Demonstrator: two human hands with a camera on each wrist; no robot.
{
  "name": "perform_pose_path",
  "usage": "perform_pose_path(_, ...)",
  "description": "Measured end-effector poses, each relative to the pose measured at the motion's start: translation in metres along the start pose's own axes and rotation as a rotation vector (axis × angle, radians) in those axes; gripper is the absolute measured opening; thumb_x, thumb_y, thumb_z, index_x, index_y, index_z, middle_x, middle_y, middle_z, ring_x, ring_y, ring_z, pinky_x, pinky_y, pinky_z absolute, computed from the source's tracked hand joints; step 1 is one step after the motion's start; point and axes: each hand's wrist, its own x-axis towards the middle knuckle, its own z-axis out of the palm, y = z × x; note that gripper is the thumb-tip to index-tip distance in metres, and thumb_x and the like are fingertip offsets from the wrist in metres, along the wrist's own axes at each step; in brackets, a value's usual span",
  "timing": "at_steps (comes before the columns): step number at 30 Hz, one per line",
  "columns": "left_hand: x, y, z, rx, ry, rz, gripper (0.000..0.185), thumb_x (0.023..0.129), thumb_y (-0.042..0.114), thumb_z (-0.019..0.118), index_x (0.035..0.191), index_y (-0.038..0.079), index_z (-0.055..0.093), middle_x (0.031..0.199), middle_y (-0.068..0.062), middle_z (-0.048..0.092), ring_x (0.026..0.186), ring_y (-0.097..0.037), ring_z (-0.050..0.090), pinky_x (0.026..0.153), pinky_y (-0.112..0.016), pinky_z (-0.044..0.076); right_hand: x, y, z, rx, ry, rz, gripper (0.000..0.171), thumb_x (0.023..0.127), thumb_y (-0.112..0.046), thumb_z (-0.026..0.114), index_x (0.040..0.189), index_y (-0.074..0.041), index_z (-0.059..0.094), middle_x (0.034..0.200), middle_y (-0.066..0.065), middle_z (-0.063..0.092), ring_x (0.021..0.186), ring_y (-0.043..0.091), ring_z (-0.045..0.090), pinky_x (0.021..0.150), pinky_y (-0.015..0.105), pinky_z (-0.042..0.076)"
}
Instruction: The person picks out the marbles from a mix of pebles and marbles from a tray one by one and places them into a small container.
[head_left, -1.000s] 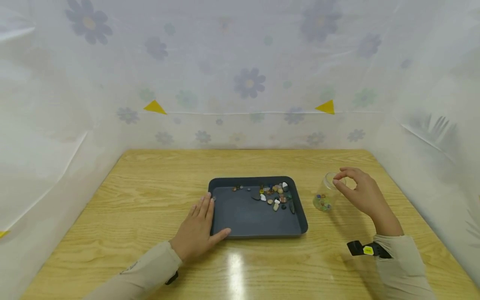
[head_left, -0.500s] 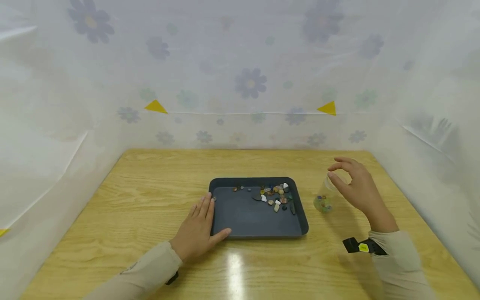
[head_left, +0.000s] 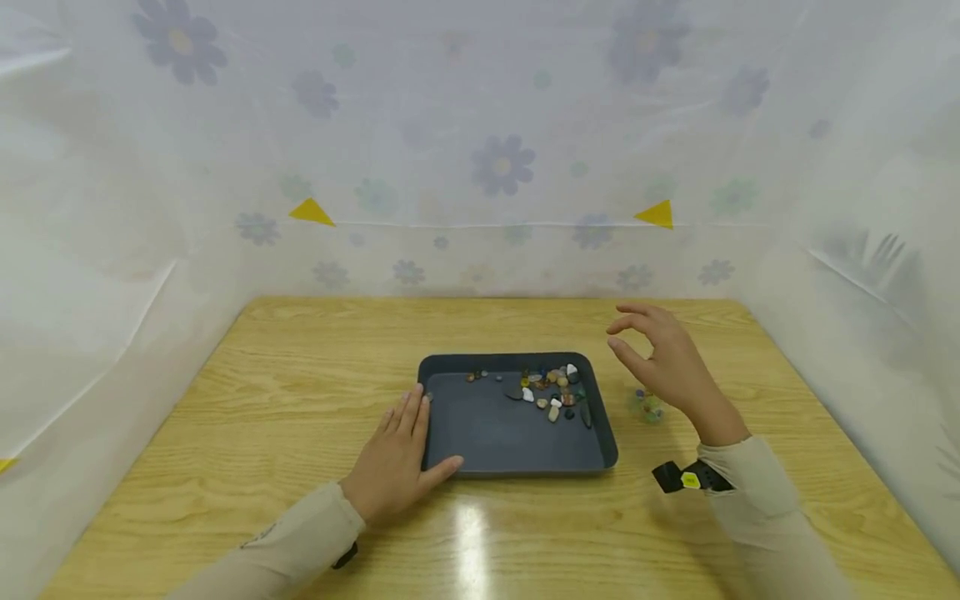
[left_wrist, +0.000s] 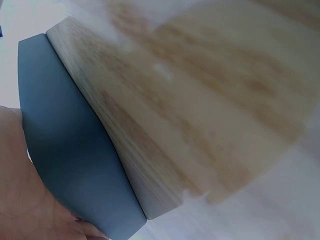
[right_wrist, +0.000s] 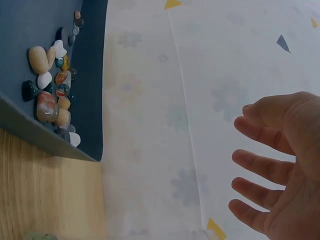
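Note:
A dark grey tray (head_left: pixel 480 433) lies on the table with pebbles and marbles mostly in its far right part. My left hand (head_left: pixel 393 462) rests against the tray's left side, fingers straight along the rim and thumb at the near edge. In the left wrist view the palm (left_wrist: pixel 25 190) touches the tray's outer wall (left_wrist: pixel 75 130). My right hand (head_left: pixel 671 367) hovers right of the tray's far corner, fingers spread and bent, holding nothing. Below it stands a clear jar with colourful marbles (head_left: pixel 648 406) at its bottom; the hand hides its upper part.
The wooden table (head_left: pixel 300 375) extends around the tray. White flowered sheeting (head_left: pixel 420 167) encloses it at the back and both sides, with yellow triangles (head_left: pixel 655 214) stuck on. In the right wrist view, several stones, such as a striped reddish one (right_wrist: pixel 47 107), lie inside the tray.
My right hand has moved left and slightly up, from beside the jar's mouth to in front of the jar's upper part, towards the tray. The left hand has stayed in place.

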Motion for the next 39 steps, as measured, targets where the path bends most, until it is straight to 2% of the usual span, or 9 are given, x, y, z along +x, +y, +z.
perform_pose_path(6,0.000,0.001,-0.001,0.000,-0.004,-0.003,0.098,0.091,0.072,0.033,0.151,-0.005,0.018,0.158,-0.023,0.007,0.145,-0.038,0.012,0.116,-0.053,0.018,0.019,-0.012,0.011,-0.004,-0.036,-0.054,0.009,0.091,-0.009,0.066,0.100,-0.007,0.067,0.130,0.020,0.054,0.124,0.042,0.044,0.100,0.061,0.035)
perform_pose_path(12,0.000,0.002,-0.002,0.006,0.010,0.002,0.097,0.091,0.071,0.034,0.150,-0.006,0.020,0.157,-0.024,0.009,0.145,-0.039,0.013,0.115,-0.053,0.019,0.039,-0.017,0.022,0.017,-0.108,-0.066,0.011,0.093,-0.015,0.064,0.100,-0.007,0.068,0.130,0.018,0.056,0.123,0.039,0.046,0.103,0.057,0.035)
perform_pose_path(20,-0.002,0.002,-0.003,0.001,0.010,0.004,0.097,0.092,0.070,0.036,0.150,-0.007,0.019,0.157,-0.025,0.008,0.144,-0.040,0.014,0.115,-0.053,0.019,0.045,-0.001,0.058,0.075,-0.329,-0.018,0.018,0.093,-0.019,0.066,0.106,-0.009,0.068,0.136,0.020,0.051,0.128,0.040,0.043,0.104,0.058,0.034)
perform_pose_path(26,-0.001,0.002,-0.002,0.013,0.000,-0.001,0.098,0.091,0.072,0.032,0.150,-0.006,0.018,0.158,-0.024,0.007,0.145,-0.039,0.013,0.115,-0.053,0.019,0.046,0.011,0.079,0.097,-0.476,-0.022,0.020,0.090,-0.013,0.068,0.109,-0.006,0.068,0.135,0.023,0.051,0.127,0.041,0.044,0.104,0.057,0.036)
perform_pose_path(29,-0.002,0.003,-0.003,0.020,-0.009,-0.003,0.098,0.091,0.072,0.032,0.150,-0.006,0.018,0.158,-0.024,0.007,0.145,-0.039,0.012,0.115,-0.053,0.019,0.045,0.016,0.083,0.078,-0.544,0.011,0.019,0.090,-0.011,0.068,0.108,-0.005,0.068,0.129,0.021,0.055,0.119,0.038,0.051,0.097,0.054,0.043)
perform_pose_path(34,-0.002,0.003,-0.004,0.016,-0.014,-0.011,0.098,0.092,0.071,0.034,0.150,-0.006,0.018,0.158,-0.024,0.007,0.145,-0.039,0.012,0.115,-0.053,0.019,0.043,0.017,0.087,0.073,-0.633,0.047,0.020,0.090,-0.009,0.066,0.109,-0.003,0.067,0.122,0.018,0.059,0.090,0.025,0.063,0.085,0.047,0.049)
perform_pose_path(39,-0.002,0.003,-0.004,0.022,-0.013,-0.005,0.098,0.092,0.071,0.033,0.150,-0.007,0.019,0.158,-0.024,0.007,0.145,-0.039,0.012,0.115,-0.053,0.019,0.039,0.019,0.093,0.088,-0.674,0.073,0.017,0.091,-0.007,0.065,0.107,-0.003,0.066,0.124,0.020,0.056,0.061,0.010,0.062,0.076,0.039,0.051)
